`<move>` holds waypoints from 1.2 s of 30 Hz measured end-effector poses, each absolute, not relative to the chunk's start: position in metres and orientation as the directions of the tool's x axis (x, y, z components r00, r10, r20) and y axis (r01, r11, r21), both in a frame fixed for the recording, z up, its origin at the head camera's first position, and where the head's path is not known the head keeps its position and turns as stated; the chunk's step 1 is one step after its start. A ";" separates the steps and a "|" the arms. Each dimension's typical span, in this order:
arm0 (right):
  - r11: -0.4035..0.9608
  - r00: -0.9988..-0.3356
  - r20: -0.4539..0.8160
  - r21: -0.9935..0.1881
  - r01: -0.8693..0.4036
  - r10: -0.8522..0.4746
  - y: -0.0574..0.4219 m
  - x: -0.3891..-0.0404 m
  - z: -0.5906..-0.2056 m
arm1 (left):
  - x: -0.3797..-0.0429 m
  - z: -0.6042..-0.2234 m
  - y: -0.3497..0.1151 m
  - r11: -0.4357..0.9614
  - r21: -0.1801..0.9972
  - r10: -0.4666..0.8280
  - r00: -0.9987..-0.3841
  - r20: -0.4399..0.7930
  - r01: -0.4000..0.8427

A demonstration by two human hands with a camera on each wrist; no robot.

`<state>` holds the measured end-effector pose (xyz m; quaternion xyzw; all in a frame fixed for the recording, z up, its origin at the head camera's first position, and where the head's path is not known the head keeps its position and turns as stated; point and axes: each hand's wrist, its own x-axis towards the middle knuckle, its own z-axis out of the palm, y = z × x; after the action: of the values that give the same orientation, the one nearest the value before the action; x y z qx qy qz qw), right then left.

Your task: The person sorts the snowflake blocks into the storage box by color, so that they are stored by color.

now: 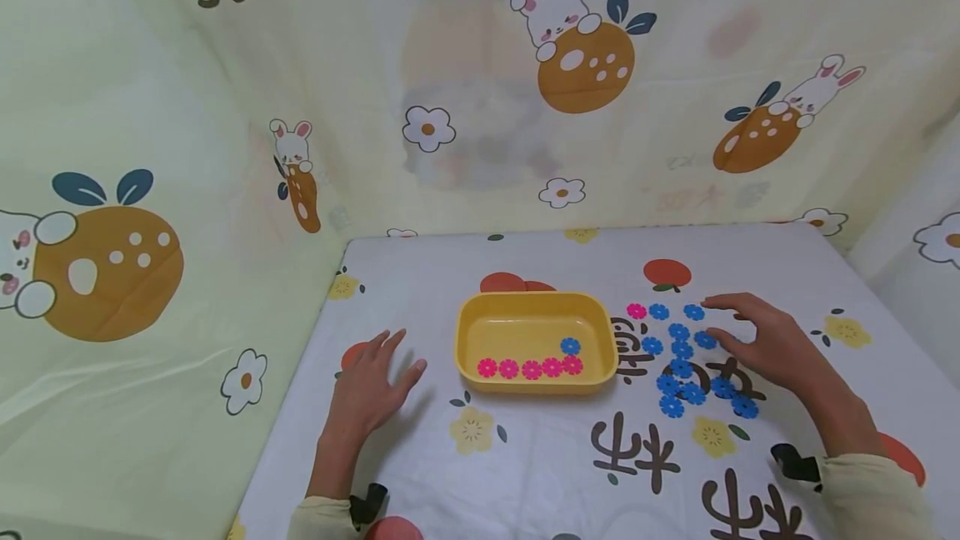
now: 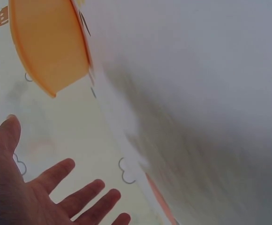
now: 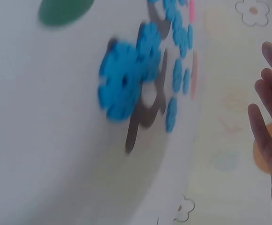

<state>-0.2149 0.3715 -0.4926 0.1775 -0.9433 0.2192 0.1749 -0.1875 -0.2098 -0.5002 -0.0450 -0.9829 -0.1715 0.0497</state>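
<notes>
Your L hand [image 1: 366, 392] & R hand [image 1: 772, 347], both empty & relaxed! Best pinch blue pcs [image 1: 682, 349], frame's mid-right, one-by-one.

Blue flower pieces [image 1: 682, 350] — mostly clustered

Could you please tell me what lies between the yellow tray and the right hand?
Several blue flower pieces and one pink piece lie there, as the head view shows.

White printed tabletop [image 1: 420, 265] is carrying a yellow tray [image 1: 517, 327], left of centre. Blue flower pieces [image 1: 682, 349] are lying between tray and right edge; one pink piece [image 1: 637, 311] is lying just beside them.
</notes>
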 end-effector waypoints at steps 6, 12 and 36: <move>0.860 -0.875 0.428 -0.332 -0.386 -0.228 0.387 -0.214 -0.499 | -0.188 -0.500 -0.209 0.941 0.324 0.065 -0.992 0.112 0.098; 0.846 -0.891 0.405 -0.384 -0.370 -0.206 0.392 -0.214 -0.501 | -0.187 -0.500 -0.209 0.942 0.323 0.062 -0.992 0.108 0.094; 0.860 -0.986 0.027 -0.486 -0.158 -0.166 0.413 -0.227 -0.532 | -0.186 -0.502 -0.209 0.936 0.336 0.077 -0.991 0.110 0.110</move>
<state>-0.2272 0.4133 -0.5325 0.0839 -0.9643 0.2512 -0.0077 -0.1857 -0.2091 -0.5017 -0.0475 -0.9826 -0.1731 0.0478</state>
